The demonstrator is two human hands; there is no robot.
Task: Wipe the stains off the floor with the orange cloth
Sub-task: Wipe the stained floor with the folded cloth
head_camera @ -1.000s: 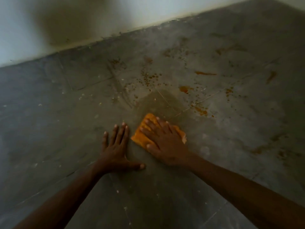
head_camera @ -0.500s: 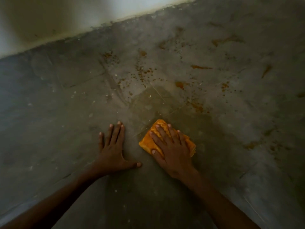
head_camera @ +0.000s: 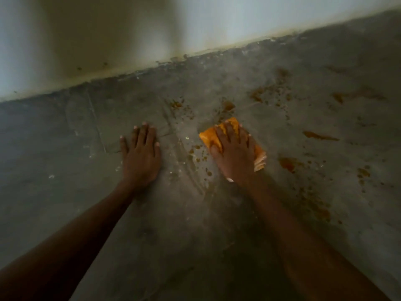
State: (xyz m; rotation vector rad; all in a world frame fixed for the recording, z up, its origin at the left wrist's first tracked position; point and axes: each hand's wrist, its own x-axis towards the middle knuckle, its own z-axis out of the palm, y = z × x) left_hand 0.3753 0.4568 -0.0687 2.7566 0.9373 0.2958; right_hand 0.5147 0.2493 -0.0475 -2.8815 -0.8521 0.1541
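A folded orange cloth (head_camera: 209, 136) lies flat on the grey concrete floor (head_camera: 65, 170). My right hand (head_camera: 235, 155) presses down on the cloth with fingers spread, covering most of it. My left hand (head_camera: 141, 157) rests flat on the bare floor to the left, fingers together, holding nothing. Orange-brown stains are scattered around: small spots (head_camera: 196, 152) just left of the cloth, a blotch (head_camera: 227, 105) just beyond it, a streak (head_camera: 319, 135) and a larger patch (head_camera: 288, 164) to its right.
A pale wall (head_camera: 130, 40) meets the floor along a dirty edge (head_camera: 165, 61) not far beyond my hands. More stains (head_camera: 347, 96) spread towards the far right. White flecks dot the floor on the left.
My right hand has pushed the cloth forward, towards the wall and into the spotted area. My left hand has also shifted forward. The view has moved closer to the wall.
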